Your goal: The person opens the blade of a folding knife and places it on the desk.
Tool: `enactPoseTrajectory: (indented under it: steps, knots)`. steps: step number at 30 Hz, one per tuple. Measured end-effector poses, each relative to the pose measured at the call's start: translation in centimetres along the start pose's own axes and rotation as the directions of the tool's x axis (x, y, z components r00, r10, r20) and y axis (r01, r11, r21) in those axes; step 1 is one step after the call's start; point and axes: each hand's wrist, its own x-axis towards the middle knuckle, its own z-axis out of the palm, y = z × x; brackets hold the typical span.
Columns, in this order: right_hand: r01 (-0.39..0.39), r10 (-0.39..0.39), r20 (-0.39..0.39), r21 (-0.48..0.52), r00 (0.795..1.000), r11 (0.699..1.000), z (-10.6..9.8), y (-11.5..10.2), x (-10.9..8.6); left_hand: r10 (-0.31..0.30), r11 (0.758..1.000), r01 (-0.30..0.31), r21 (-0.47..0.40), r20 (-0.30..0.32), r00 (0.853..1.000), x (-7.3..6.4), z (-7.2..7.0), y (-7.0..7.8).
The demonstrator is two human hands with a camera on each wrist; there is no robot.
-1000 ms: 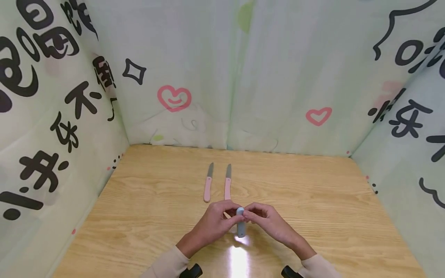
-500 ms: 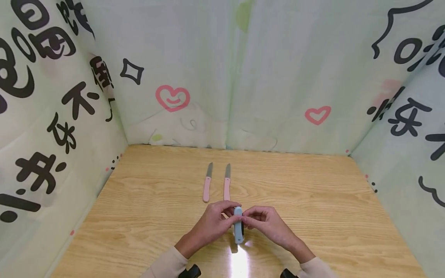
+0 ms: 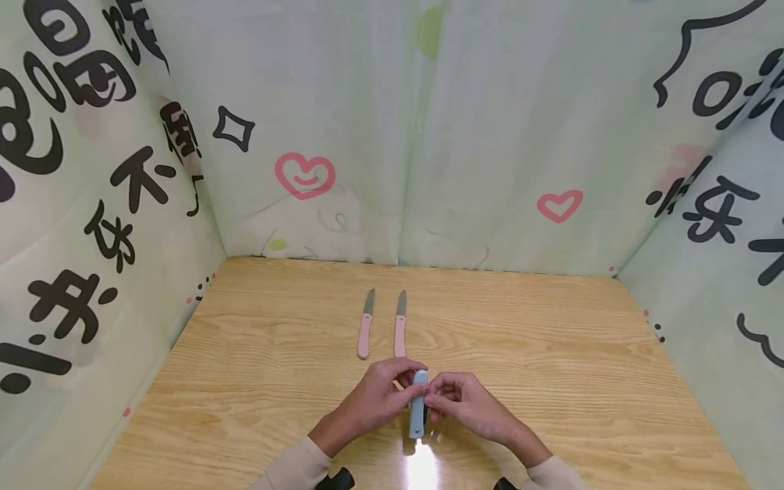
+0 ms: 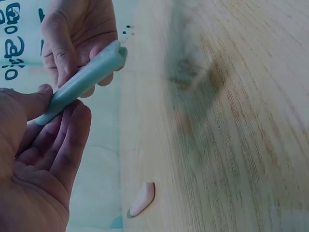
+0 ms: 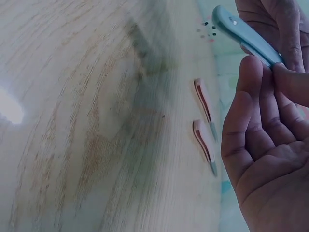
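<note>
A light blue folding knife is held up over the table between both hands. My left hand grips its far end, thumb on one side and fingers on the other. At its right side, my right hand pinches along the edge with thumb and forefinger. In the right wrist view, a thin strip shows beside the knife's handle, close to the right fingertips. The left wrist view shows the pale blue handle slanting across both hands.
Two pink-handled knives, a left one and a right one, lie with blades pointing away beyond the hands on the wooden table. Printed curtains enclose the back and sides. A bright reflection shows near the front.
The folding knife has tilted so more of its length shows, its near end lower and nearer me. My right hand has moved slightly toward me; the left grip stays about the same.
</note>
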Motion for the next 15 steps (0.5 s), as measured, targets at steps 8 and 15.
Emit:
enactPoseTrajectory:
  steps: [8,15]
  knots:
    - [0.067,-0.067,-0.002,0.030,0.998,0.997,0.53,0.35,0.20,0.011,1.000,-0.011,-0.010,0.047,0.999,0.77,-0.34,0.06]
    - [0.148,-0.142,-0.058,0.102,0.988,0.984,0.98,0.60,0.51,0.025,1.000,-0.026,0.012,0.020,0.999,0.86,-0.63,0.23]
